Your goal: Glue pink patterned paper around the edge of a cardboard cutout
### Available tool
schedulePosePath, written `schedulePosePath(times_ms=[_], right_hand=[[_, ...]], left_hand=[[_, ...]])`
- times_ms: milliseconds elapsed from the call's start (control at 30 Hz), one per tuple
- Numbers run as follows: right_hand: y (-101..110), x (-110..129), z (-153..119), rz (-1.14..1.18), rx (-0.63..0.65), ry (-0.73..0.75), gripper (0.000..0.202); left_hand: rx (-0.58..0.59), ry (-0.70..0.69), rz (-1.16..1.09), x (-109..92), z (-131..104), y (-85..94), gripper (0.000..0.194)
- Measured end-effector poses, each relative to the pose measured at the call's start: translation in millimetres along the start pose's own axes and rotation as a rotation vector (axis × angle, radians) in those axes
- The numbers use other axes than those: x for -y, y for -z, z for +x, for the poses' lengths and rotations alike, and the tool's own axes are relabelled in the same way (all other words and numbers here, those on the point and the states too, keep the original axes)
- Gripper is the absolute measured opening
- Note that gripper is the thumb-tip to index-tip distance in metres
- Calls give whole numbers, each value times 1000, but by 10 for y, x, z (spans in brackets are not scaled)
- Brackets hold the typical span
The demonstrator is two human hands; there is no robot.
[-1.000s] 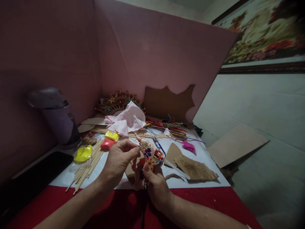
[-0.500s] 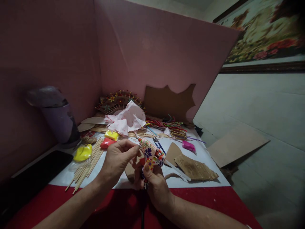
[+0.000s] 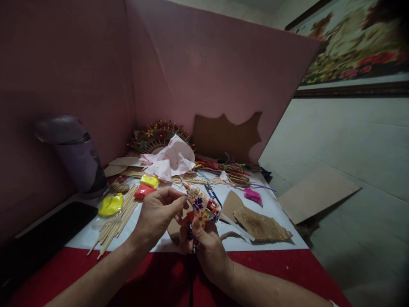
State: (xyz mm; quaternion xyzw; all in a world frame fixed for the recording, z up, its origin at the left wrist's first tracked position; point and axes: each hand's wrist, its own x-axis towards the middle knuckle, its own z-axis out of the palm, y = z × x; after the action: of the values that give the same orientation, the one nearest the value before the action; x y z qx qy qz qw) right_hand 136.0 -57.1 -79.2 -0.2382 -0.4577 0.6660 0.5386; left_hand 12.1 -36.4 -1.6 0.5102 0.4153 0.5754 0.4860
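A glue gun [image 3: 198,204] covered in floral cloth stands upright in my right hand [image 3: 212,247], its orange nozzle pointing up and to the left. My right fingers wrap round its handle, with the thumb over the flowers. A black cord [image 3: 191,281] hangs from the handle's foot. Just left of the glue gun, my left hand [image 3: 162,213] is closed in a pinch, thumb against forefinger, close to the nozzle end. Whatever those fingertips hold, if anything, is hidden. Behind the glue gun lie blue-handled scissors [image 3: 213,194].
Bamboo sticks [image 3: 119,219], a yellow clay packet [image 3: 111,205] and a red packet [image 3: 143,192] lie left. Pink-dotted cloth [image 3: 171,160] sits at the back. Cardboard scraps [image 3: 263,224] and a magenta packet [image 3: 253,196] lie right. A purple tumbler [image 3: 79,160] stands far left.
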Motion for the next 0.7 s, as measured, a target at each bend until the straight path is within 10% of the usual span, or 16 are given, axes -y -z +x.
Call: schedulePosePath(times_ms=[700], right_hand=[[8, -1, -1, -143, -20, 67, 42]], left_hand=[[-30, 244, -385, 95, -15, -53, 20]])
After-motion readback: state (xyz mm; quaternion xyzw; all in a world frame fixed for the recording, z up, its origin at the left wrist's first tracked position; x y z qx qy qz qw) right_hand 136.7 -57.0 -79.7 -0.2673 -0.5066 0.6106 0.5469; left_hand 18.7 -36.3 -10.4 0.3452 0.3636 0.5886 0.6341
